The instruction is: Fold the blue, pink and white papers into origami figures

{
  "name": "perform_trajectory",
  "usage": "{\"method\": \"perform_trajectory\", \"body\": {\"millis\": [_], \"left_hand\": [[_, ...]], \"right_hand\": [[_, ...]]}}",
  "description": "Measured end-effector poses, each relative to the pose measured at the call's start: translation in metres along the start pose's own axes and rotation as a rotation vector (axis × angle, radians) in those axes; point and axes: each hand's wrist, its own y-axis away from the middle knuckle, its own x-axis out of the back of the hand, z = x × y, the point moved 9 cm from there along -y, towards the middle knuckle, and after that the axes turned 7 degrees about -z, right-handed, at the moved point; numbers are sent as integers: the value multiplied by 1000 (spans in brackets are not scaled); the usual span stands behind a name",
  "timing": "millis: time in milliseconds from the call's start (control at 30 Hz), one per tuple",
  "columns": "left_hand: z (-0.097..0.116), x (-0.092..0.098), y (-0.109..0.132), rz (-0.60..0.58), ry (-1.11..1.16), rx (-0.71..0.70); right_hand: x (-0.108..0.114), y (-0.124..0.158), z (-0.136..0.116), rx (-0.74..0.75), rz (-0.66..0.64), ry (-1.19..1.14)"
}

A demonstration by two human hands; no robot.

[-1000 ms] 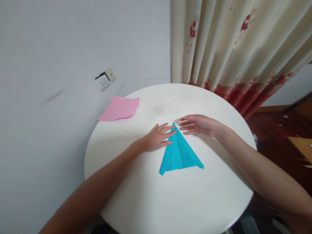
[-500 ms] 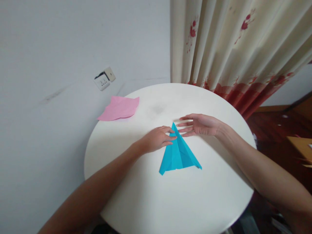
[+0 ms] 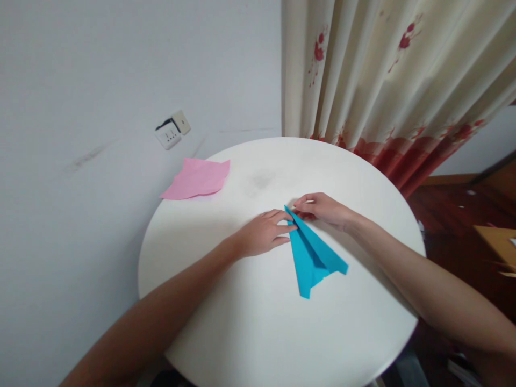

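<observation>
Mid-frame: left hand (image 3: 264, 234) half-curled, right hand (image 3: 322, 208) curled tighter, fingers at folded blue triangular paper (image 3: 303, 255), upper end; can't tell if gripping.

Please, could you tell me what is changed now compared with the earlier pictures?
The wide end of the blue paper has swung to the right, and its middle crease looks deeper. The right hand has curled its fingers in beside the tip; whether it grips is unclear. The left hand stays near the tip. The pink paper lies as before.
</observation>
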Motion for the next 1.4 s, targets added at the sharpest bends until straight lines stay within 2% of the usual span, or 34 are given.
{"method": "perform_trajectory", "body": {"millis": [167,300,433,567,733,900,1000,1167,1400], "left_hand": [[-1,-3,0,-5,-20,35],[-1,-3,-1,-8,-16,59],[0,-3,-1,1,-4,82],[1,-1,-1,16,38,46],[-8,5,1,48,173,-8],[-34,16,5,202,186,141],[-39,13,4,211,196,158],[-43,2,1,166,240,192],[-54,10,3,241,218,344]], "right_hand": [[-1,-5,-3,189,61,239],[0,-8,0,206,86,394],[0,-11,0,214,54,464],[1,-10,-1,214,53,546],[-14,2,-10,243,11,742],[-34,16,-19,265,13,1082],[-45,18,-21,314,-61,1207],[-41,14,-24,351,-53,1279],[-45,10,-18,353,52,1307]]}}
